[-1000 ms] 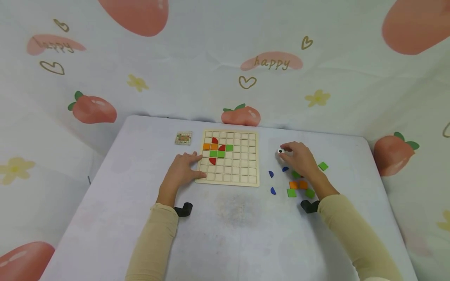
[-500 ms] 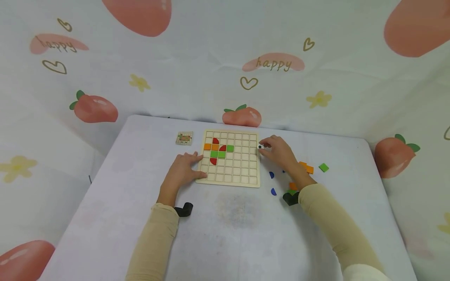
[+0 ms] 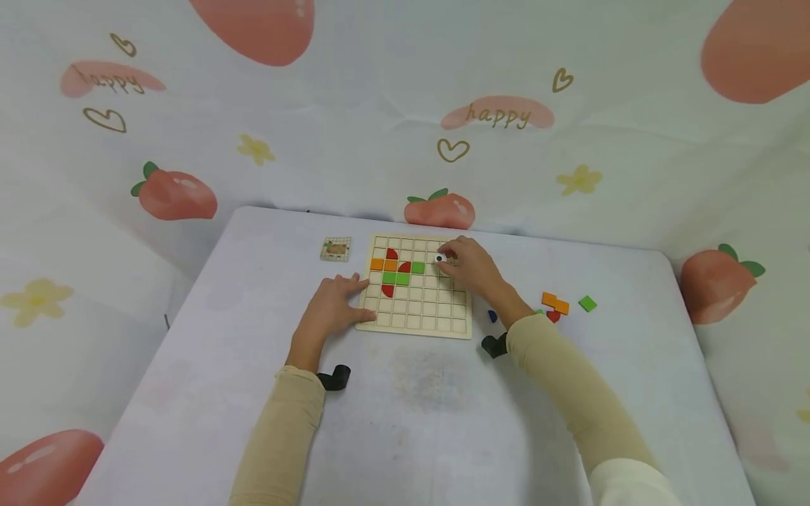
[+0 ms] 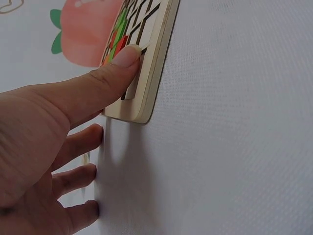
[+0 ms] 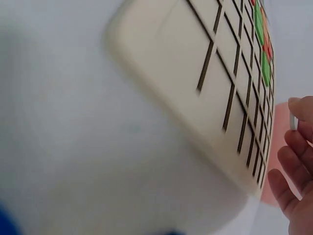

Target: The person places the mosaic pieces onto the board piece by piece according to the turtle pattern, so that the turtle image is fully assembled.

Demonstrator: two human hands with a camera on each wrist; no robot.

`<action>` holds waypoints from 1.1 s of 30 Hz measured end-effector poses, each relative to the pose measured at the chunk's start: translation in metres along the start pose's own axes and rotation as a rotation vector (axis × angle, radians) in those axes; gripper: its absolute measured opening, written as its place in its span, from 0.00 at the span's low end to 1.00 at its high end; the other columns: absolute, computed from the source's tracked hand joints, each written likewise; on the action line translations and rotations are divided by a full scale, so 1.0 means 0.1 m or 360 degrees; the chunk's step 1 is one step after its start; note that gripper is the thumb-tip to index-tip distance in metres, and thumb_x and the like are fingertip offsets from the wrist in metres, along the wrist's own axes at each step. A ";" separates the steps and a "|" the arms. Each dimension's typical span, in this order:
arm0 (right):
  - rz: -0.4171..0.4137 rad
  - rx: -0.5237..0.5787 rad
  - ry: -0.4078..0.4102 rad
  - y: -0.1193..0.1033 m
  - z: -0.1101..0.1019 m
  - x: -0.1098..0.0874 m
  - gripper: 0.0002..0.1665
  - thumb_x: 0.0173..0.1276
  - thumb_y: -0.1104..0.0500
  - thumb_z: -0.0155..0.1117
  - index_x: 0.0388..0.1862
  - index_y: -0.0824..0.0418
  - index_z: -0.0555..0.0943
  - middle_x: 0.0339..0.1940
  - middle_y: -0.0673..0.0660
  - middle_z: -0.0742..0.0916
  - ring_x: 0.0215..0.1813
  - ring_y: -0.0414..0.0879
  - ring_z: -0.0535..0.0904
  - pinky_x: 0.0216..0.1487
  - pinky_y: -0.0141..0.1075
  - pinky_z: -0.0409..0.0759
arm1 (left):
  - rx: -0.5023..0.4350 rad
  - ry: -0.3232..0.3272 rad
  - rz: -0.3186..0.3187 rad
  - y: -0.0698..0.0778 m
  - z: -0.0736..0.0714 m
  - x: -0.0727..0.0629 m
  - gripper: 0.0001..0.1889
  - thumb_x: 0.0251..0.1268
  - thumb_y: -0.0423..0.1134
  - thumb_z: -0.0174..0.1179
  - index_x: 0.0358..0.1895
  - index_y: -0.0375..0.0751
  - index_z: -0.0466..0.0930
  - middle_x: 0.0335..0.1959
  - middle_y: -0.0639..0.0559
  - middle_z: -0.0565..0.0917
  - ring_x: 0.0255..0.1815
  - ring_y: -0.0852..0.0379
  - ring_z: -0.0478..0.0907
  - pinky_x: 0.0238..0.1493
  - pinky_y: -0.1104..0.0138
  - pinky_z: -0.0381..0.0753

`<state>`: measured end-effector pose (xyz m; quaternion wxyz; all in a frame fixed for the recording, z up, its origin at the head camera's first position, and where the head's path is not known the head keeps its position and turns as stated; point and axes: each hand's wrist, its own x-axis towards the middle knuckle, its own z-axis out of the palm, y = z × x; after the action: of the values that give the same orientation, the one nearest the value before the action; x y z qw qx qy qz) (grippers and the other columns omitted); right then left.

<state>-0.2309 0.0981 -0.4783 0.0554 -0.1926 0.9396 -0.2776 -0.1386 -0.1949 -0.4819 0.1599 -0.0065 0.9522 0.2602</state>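
While the left hand lies spread at the near left corner of a wooden grid board, its thumb resting on the rim and its other fingers beside the edge, the right hand pinches a small white disc with a black dot between thumb and index finger. The disc is over the far right part of the board; the right wrist view shows it edge-on, apart from the surface.

Toward the board's left side, two orange squares sit side by side in one row, followed by a red quarter-circle and a green square. Two more green squares fill cells in the next row nearer the person.

Just left of the board, a small pattern card lies on the white-covered desk. To the right are a blue piece, partly hidden by the right arm, two touching orange tiles, a red piece and a green tile.
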 end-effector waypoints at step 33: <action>-0.0141 0.0131 -0.0330 -0.73 0.39 0.79 0.21 0.73 0.49 0.67 0.60 0.56 0.84 0.53 0.56 0.83 0.53 0.50 0.77 0.61 0.41 0.79 | 0.0009 -0.0009 0.0018 0.02 -0.05 -0.03 0.43 0.54 0.57 0.76 0.75 0.54 0.70 0.80 0.51 0.65 0.83 0.38 0.54 0.80 0.44 0.61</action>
<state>-0.2709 -0.0082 -0.4712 0.1479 -0.2592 0.9072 -0.2966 -0.1372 -0.1959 -0.4760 0.1611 0.0001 0.9525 0.2585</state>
